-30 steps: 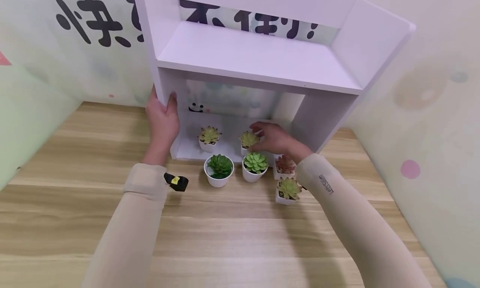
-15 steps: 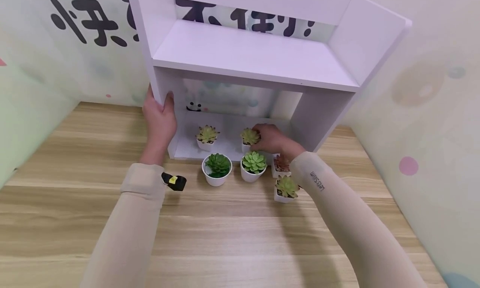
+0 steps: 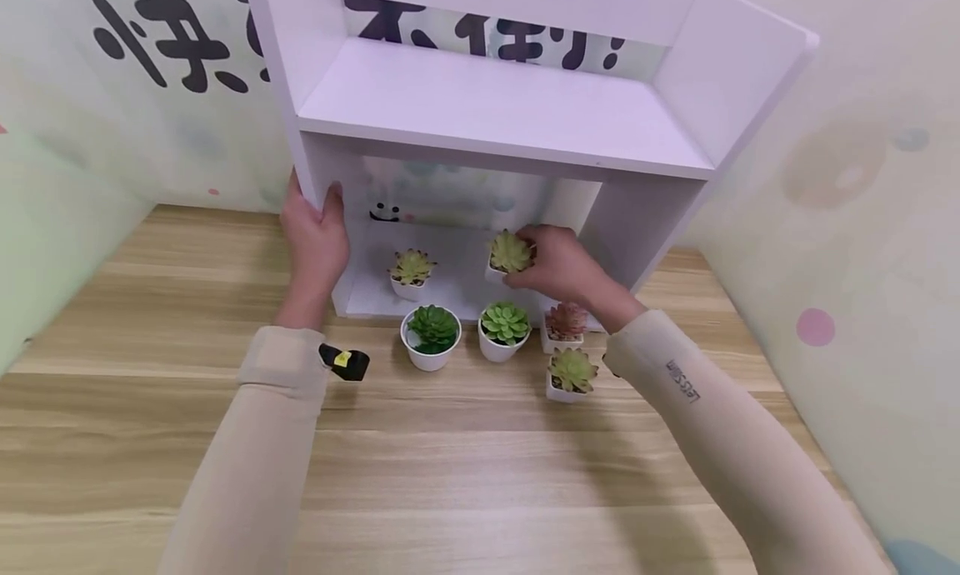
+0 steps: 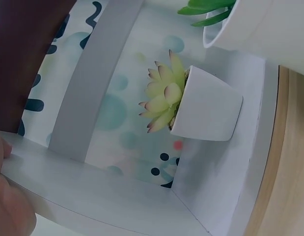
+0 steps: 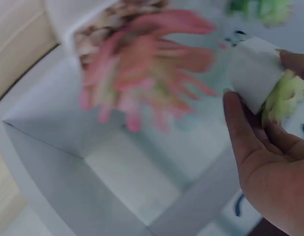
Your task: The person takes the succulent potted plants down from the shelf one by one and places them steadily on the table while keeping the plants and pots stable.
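In the head view, the left hand (image 3: 317,240) grips the left side panel of the white shelf (image 3: 495,100), thumb on the inner face. The right hand (image 3: 561,262) holds a yellow-green succulent in a white square pot (image 3: 510,254) inside the lower compartment. The right wrist view shows the fingers and thumb of that hand (image 5: 274,162) pinching the white pot (image 5: 255,73), its plant pointing away from the base. A similar potted succulent (image 3: 411,272) stands on the bottom board at left, also seen upright against the panda wall in the left wrist view (image 4: 206,105).
In front of the shelf stand a dark green plant (image 3: 432,333), a bright green plant (image 3: 504,329), a reddish plant (image 3: 564,325) and another yellow-green one (image 3: 572,373). They are on the wooden table (image 3: 435,475). A patterned wall (image 3: 825,183) rises at the right.
The right hand has closed round the yellow-green succulent's pot and raised it off the bottom board. The left hand keeps its grip on the side panel. The head view has shifted slightly.
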Demonstrator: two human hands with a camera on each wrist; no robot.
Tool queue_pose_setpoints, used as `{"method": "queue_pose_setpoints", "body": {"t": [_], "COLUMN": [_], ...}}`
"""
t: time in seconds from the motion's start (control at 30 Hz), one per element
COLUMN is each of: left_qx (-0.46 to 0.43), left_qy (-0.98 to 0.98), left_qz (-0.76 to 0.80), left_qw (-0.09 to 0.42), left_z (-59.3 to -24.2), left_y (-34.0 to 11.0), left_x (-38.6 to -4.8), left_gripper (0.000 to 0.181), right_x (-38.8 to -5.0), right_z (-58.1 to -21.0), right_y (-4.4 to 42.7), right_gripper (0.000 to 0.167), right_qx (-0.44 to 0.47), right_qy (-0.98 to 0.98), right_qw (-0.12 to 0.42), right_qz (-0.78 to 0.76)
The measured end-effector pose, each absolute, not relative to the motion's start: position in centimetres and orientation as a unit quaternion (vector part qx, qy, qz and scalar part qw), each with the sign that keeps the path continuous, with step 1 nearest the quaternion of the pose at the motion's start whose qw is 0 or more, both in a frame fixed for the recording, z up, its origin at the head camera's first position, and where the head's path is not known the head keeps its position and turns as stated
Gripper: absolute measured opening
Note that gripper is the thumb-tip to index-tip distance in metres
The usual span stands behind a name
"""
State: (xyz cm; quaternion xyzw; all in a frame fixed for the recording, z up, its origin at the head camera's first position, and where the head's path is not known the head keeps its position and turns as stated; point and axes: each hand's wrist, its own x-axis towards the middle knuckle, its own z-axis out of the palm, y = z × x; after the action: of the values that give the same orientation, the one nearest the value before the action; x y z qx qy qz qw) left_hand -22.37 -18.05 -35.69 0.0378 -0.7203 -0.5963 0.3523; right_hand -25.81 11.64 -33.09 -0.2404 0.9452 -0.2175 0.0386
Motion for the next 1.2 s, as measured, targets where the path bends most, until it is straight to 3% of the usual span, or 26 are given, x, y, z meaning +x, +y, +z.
{"method": "queue_pose_setpoints", "body": {"t": [0.2,0.33,0.6,0.87,1.0,1.2], "left_qx": [0.039,0.036,0.036,0.030,0.031,0.036], "left_qy": [-0.720,-0.720,-0.722,-0.716,-0.716,-0.716], "left_qz": [-0.600,-0.598,-0.593,-0.597,-0.598,-0.601], "left_qw": [0.346,0.350,0.356,0.360,0.359,0.353], "left_z": [-35.6,-35.8,-35.9,-36.0,-35.9,-35.9], "left_y": [-18.2,-18.3,-18.4,-18.2,-18.3,-18.4], "left_x": [-22.4,-22.5,-22.8,-22.7,-22.6,-22.7], "left_gripper": [0.044,0.044,0.042,0.042,0.042,0.042], "right_x": [-23.4,-21.6,-17.4,-14.2,-13.7,-13.3], "right_z": [-31.1,-30.9,-32.8,-33.8,-34.0,-34.7], "right_y": [12.0,12.2,13.1,13.1,12.6,12.2], "right_gripper": [0.063,0.059,0.056,0.051,0.050,0.052], "right_qx": [-0.258,-0.256,-0.239,-0.273,-0.290,-0.283], "right_qy": [0.935,0.930,0.927,0.922,0.924,0.923], "right_qw": [0.053,0.059,0.002,-0.022,-0.008,0.059], "right_qz": [-0.238,-0.258,-0.288,-0.272,-0.248,-0.252]}}
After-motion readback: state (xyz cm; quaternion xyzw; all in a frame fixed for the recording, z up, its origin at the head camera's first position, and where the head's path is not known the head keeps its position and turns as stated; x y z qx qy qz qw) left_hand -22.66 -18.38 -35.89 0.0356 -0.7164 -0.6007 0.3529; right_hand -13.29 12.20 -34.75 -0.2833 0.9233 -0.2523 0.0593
